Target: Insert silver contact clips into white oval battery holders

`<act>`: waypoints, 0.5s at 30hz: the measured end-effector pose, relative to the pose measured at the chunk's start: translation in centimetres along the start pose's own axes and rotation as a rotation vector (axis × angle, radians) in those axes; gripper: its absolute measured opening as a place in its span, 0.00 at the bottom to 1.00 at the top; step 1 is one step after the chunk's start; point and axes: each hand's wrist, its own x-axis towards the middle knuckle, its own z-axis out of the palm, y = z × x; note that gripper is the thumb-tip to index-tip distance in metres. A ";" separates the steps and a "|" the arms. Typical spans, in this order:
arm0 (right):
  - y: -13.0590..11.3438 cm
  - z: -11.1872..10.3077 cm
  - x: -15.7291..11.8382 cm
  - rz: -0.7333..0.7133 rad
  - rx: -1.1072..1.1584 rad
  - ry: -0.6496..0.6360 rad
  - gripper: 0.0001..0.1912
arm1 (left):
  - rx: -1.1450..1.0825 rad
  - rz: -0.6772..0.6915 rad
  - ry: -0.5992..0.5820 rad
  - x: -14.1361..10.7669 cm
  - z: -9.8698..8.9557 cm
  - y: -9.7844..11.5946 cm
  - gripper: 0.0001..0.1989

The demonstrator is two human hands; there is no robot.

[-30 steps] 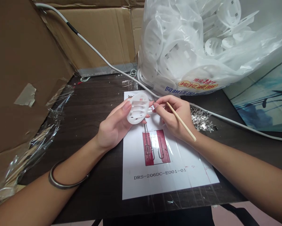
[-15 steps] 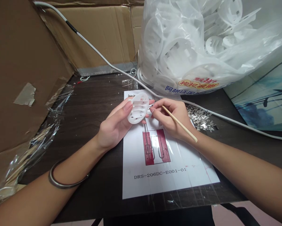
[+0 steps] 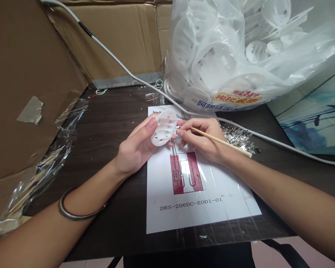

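- One L hand [image 3: 136,149] gripping white disc [image 3: 164,128], frame ctr; slack grip could tilt it.
- R hand [image 3: 205,139] holding wooden stick [image 3: 222,141], right of ctr; loose pinch might drop it.
- Metal pcs [image 3: 237,134], mid-right: stick's tail swinging out could scatter some.

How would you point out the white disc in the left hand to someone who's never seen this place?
Find the white paper sheet on the dark table. Over its upper left edge, the left hand holds the white disc, with ridges across its face. Other white discs sit inside the clear bag behind; this one is outside, in the hand.
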 end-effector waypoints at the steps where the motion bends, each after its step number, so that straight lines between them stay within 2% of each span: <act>1: -0.1 -0.1 0.0 0.014 0.020 -0.039 0.10 | -0.009 -0.003 -0.012 0.0 0.0 0.0 0.25; 6: -1.0 -0.6 0.2 0.119 0.058 -0.212 0.12 | -0.001 -0.015 -0.067 -0.1 -0.1 -0.1 0.25; 10: -1.2 -0.9 0.3 0.144 0.041 -0.163 0.08 | 0.011 0.025 -0.055 -0.1 -0.2 -0.1 0.24; 15: -1.1 -0.8 0.3 0.119 0.032 -0.094 0.07 | 0.011 0.020 0.018 0.1 -0.1 0.0 0.24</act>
